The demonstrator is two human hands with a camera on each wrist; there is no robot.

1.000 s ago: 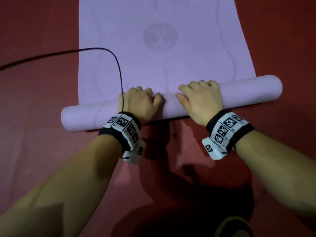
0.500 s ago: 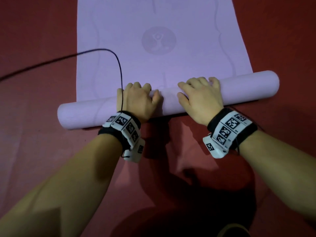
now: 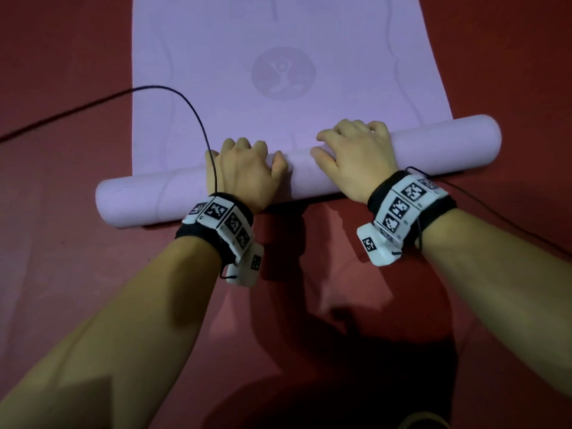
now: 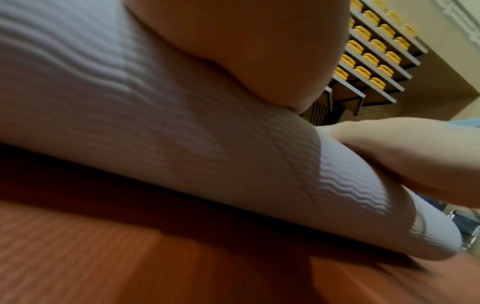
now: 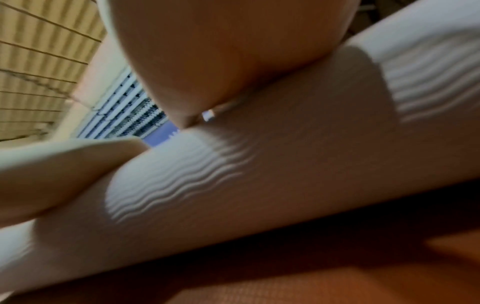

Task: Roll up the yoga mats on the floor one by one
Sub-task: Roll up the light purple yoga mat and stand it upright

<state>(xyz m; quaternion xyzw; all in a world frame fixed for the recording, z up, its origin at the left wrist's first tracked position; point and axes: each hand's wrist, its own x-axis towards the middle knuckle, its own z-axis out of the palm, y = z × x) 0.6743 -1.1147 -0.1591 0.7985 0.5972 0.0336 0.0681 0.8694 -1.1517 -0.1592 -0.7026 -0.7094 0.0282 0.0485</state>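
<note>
A purple yoga mat [image 3: 278,41] lies on the red floor, and its near end is wound into a roll [image 3: 439,147] that runs slantwise across the head view. My left hand [image 3: 247,168] sits on the roll left of centre, fingers curled over its far side. My right hand [image 3: 356,150] holds it the same way just right of centre. In the left wrist view my palm [image 4: 246,51] and thumb [image 4: 389,154] press on the ribbed roll [image 4: 155,133]. The right wrist view shows palm [image 5: 221,51] and thumb [image 5: 64,174] on the roll [image 5: 285,174].
Red floor [image 3: 62,274] surrounds the mat. A black cable [image 3: 192,109] arcs from the left over the mat's near left corner to my left wrist; another cable [image 3: 495,218] trails from my right wrist. Tiers of yellow seats [image 4: 371,45] stand far off.
The roll has turned away from me over the flat mat, with both hands riding on it. The round logo on the mat now lies closer to the roll.
</note>
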